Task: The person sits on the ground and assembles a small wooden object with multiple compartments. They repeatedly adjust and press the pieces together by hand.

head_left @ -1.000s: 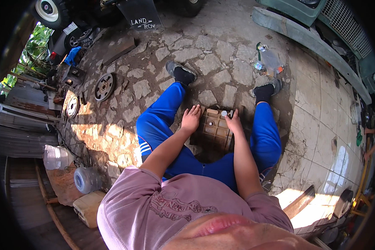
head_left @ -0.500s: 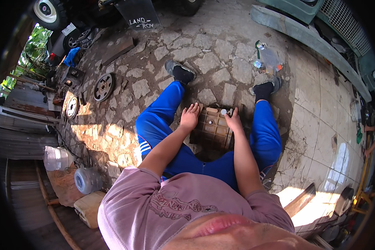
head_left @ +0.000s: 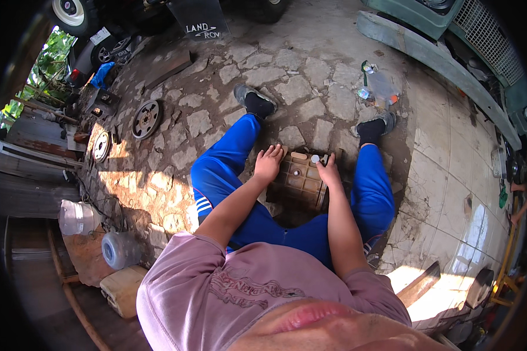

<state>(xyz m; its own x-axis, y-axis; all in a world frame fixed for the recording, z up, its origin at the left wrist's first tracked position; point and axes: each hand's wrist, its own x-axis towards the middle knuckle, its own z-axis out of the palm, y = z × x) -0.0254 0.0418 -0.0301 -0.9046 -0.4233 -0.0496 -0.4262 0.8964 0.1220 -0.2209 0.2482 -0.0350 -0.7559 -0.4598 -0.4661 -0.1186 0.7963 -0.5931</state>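
Note:
Between my bent legs in blue trousers stands a dirty brown ribbed box (head_left: 303,180), battery-like in shape, with a grid of ribs on top. A round white cap (head_left: 315,158) sits near its far right corner, and a smaller pale knob (head_left: 296,172) near the middle. My left hand (head_left: 268,163) lies along the box's left edge, its fingers stretched out and slightly spread. At the right edge, my right hand (head_left: 328,171) grips the box, thumb on top close to the white cap. The box's near side lies in shadow.
Uneven stone paving meets pale tiles (head_left: 439,169) on the right. A wheel rim (head_left: 146,119) and clear plastic jugs (head_left: 122,250) lie leftward. A plastic bag (head_left: 383,88) lies beyond my right foot. A greenish vehicle's bumper (head_left: 427,55) juts in at far right.
My hands and the box keep their places. The surroundings are shifted slightly in the picture, as my head has moved a little.

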